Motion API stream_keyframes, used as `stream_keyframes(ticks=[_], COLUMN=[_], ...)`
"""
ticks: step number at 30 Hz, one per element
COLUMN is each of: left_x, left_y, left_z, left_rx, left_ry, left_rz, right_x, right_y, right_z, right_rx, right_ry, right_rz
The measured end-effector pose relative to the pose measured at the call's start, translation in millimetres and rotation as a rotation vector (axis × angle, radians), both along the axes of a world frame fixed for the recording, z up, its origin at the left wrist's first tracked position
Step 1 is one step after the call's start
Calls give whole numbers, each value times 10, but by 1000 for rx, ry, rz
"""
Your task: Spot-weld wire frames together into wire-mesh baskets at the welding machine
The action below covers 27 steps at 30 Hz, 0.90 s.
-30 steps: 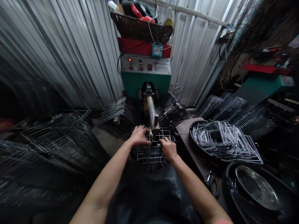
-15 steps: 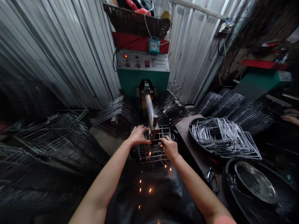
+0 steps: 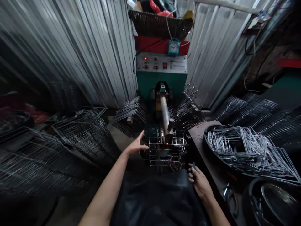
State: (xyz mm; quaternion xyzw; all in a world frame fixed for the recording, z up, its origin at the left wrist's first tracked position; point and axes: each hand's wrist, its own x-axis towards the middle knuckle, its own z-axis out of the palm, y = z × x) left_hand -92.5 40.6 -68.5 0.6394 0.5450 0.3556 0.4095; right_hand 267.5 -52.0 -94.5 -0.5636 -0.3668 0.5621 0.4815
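A small wire basket (image 3: 154, 161) sits under the electrode arm (image 3: 165, 113) of a green spot-welding machine (image 3: 150, 83). A tiny orange glow shows on the wires below the arm's tip. My left hand (image 3: 135, 146) is open at the basket's left side, thumb and fingers spread, the thumb tip close to the wire edge; whether it touches I cannot tell. To the right of the basket and apart from it, my right hand (image 3: 199, 182) pinches a small grey metal piece (image 3: 194, 164) between thumb and fingers.
Stacks of wire frames (image 3: 129, 116) flank the machine, with more wire racks (image 3: 87, 135) at left. On the right bench, a black tub (image 3: 207, 147) holds bent wire frames (image 3: 249, 147). Pliers (image 3: 231, 197) lie by another tub with a round metal dish (image 3: 279, 201).
My right hand has left the basket and moved right and towards me. The left hand has let go, its fingers now spread. Flying sparks have faded, and the view has turned left.
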Motion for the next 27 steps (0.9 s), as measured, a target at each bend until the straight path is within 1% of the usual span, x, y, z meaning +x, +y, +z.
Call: stream_keyframes(ticks=[1, 2, 3, 4, 5, 6, 7, 8, 9, 10, 11, 13, 15, 17, 18, 20, 23, 25, 27], left_x=[32, 62, 89, 116, 145, 180, 223, 275, 334, 397, 460, 572, 654, 710, 733, 779, 836, 849, 841], left_y=[-8, 5, 39, 91, 159, 236, 317, 397, 471, 537, 594, 684, 748, 794, 813, 844, 858, 835, 791], left_z=[-54, -68, -40, 26, 123, 240, 365, 487, 597, 689, 757, 830, 839, 823, 815, 813, 851, 882, 891], left_rx=[-6, -3, 9, 33, 65, 95, 114, 122, 118, 107, 94, 76, 57, 51, 54, 68, 113, 172, 241], left_ry=[-12, -18, -7, 31, 106, 229, 378, 528, 656, 752, 814, 871, 928, 973, 993, 1030, 1071, 1073, 1063], left_rz=[9, 32, 68, 109, 139, 147, 127, 84, 32, -13, -44, -71, -92, -100, -95, -58, 1, -19, -95], right_x=[30, 63, 95, 119, 129, 118, 81, 17, -73, -185, -312, -576, -803, -955, -1003, -1052, -1054, -1024, -973], right_y=[-34, -45, -27, 26, 117, 245, 406, 593, 795, 1001, 1203, 1560, 1827, 2002, 2063, 2149, 2246, 2309, 2367], right_z=[-39, -42, -3, 77, 194, 338, 499, 665, 825, 970, 1093, 1262, 1333, 1331, 1313, 1266, 1222, 1229, 1263], right_rx=[-48, -71, -65, -23, 60, 173, 312, 466, 589, 645, 649, 600, 536, 494, 480, 456, 418, 401, 403], right_ry=[75, 93, 62, -10, -115, -246, -396, -550, -706, -871, -1046, -1378, -1584, -1646, -1645, -1647, -1649, -1630, -1600], right_rz=[-3, -7, -11, -11, 4, 28, 85, 154, 198, 275, 352, 561, 776, 922, 956, 968, 944, 938, 943])
